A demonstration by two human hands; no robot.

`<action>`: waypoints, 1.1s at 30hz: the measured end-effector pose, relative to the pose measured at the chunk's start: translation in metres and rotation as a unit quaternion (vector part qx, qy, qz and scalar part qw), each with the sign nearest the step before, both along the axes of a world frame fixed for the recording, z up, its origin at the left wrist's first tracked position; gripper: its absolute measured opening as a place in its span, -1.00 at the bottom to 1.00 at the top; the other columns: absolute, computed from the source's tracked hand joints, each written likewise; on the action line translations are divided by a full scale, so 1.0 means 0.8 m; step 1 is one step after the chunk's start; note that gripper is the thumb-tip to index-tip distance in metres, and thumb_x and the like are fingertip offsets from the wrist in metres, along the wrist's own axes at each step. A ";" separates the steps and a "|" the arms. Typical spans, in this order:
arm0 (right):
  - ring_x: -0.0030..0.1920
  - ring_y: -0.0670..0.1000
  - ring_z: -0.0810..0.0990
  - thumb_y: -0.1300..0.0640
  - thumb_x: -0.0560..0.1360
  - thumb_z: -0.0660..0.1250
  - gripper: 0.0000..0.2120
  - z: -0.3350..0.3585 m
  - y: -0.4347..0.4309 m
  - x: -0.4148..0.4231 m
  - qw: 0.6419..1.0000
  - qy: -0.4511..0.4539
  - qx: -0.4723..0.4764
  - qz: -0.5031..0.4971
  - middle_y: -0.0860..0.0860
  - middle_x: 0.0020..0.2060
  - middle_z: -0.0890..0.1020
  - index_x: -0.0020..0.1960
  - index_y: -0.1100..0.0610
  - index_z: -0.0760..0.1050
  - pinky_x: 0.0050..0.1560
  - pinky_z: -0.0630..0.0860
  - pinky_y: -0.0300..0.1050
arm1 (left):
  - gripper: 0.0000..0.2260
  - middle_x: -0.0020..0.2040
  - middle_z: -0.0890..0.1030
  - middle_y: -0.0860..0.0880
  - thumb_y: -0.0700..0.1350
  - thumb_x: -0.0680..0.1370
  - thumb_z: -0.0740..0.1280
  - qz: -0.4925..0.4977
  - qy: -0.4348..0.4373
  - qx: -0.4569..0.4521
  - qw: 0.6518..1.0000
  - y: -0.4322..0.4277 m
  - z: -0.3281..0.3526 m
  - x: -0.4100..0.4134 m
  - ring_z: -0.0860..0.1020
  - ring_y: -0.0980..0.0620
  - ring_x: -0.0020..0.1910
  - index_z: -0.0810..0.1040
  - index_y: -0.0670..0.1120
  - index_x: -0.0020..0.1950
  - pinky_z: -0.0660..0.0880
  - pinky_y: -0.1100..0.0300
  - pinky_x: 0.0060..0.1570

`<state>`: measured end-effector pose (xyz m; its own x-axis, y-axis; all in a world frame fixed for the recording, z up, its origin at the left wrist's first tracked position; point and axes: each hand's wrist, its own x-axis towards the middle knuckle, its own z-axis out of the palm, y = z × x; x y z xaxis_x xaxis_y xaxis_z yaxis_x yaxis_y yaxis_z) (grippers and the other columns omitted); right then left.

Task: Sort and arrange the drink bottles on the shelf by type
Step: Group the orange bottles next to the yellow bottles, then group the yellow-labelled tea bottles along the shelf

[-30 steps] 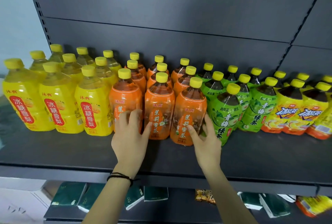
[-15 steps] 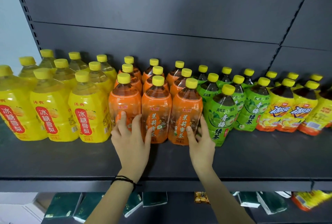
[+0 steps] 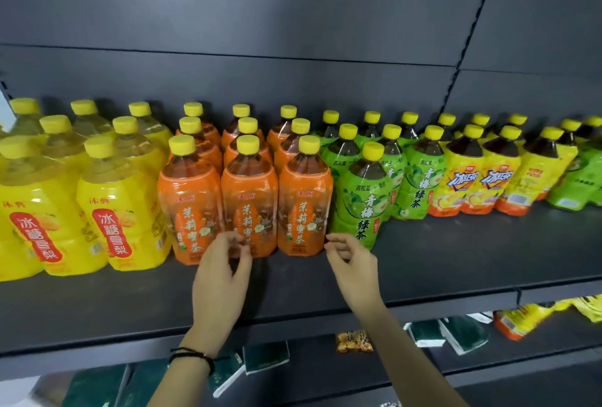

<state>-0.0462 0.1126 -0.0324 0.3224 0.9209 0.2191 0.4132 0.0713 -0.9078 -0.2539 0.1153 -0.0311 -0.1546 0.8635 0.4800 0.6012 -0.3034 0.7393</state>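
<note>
Nearest and lowest is a lower shelf point(image 3: 374, 372) carrying flat green packets point(image 3: 265, 356) and one orange snack packet point(image 3: 354, 341). Two bare forearms reach up across it, and the left wrist wears a dark wristband point(image 3: 192, 354).

Above it, the dark shelf point(image 3: 456, 263) bears the drink bottles, with its front strip bare beneath the hands.

The left hand point(image 3: 221, 279) is back upward. Its fingers point(image 3: 228, 238) are loosely bent with the thumb apart, and they grip nothing. The tips lie in front of the bases of the left and middle front orange bottles point(image 3: 249, 207). They are blurred, so contact cannot be told.

The right hand point(image 3: 355, 271) has fingers point(image 3: 335, 242) likewise loosely curled and empty. Their tips are just beside the base of the right front orange bottle, where it meets the foremost of the green bottles point(image 3: 361, 204).

From left to right the bottles are:
- yellow bottles point(image 3: 120, 217), which are larger
- orange bottles, in three columns three deep, upright and packed touching
- green bottles, one standing forward of its group
- iced-tea bottles point(image 3: 469, 185) with yellow-and-orange labels
- more green labels at the far right edge

All visible caps are yellow. Each type stands in its own block, with the rows running back to the grey back panel point(image 3: 293, 15).
</note>
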 end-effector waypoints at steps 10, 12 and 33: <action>0.10 -0.17 0.54 0.10 0.48 0.43 -0.73 0.012 -0.018 0.146 0.998 0.006 -0.016 0.065 -0.11 0.07 0.59 0.15 -0.04 0.50 -0.01 0.43 -0.43 | -0.75 0.10 0.54 0.14 0.00 0.54 0.34 -0.103 0.047 -0.061 0.992 -0.023 -0.009 0.141 0.50 0.15 0.13 0.49 0.06 0.21 0.45 0.20 0.11; 0.14 -0.13 0.52 0.08 0.49 0.42 -0.73 0.015 -0.027 0.201 0.997 0.015 -0.040 0.058 -0.10 0.11 0.57 0.16 -0.05 0.49 0.02 0.43 -0.38 | -0.72 0.15 0.53 0.16 0.01 0.54 0.33 -0.124 0.047 -0.068 0.989 -0.029 -0.012 0.189 0.49 0.15 0.19 0.48 0.08 0.25 0.43 0.20 0.16; 0.18 -0.15 0.47 0.05 0.51 0.39 -0.63 0.016 -0.084 0.634 0.995 -0.037 -0.077 -0.042 -0.14 0.20 0.51 0.28 -0.08 0.43 0.07 0.40 -0.32 | -0.56 0.33 0.46 0.18 0.22 0.51 0.26 -0.174 0.089 -0.109 0.975 -0.008 -0.011 0.636 0.40 0.12 0.33 0.41 0.14 0.36 0.36 0.08 0.29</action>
<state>0.4611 0.0455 -0.0193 0.3873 0.9161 0.1035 0.4778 -0.1035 -0.8723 0.2548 0.1089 -0.0398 0.2339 0.9335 0.2716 0.6145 -0.3585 0.7028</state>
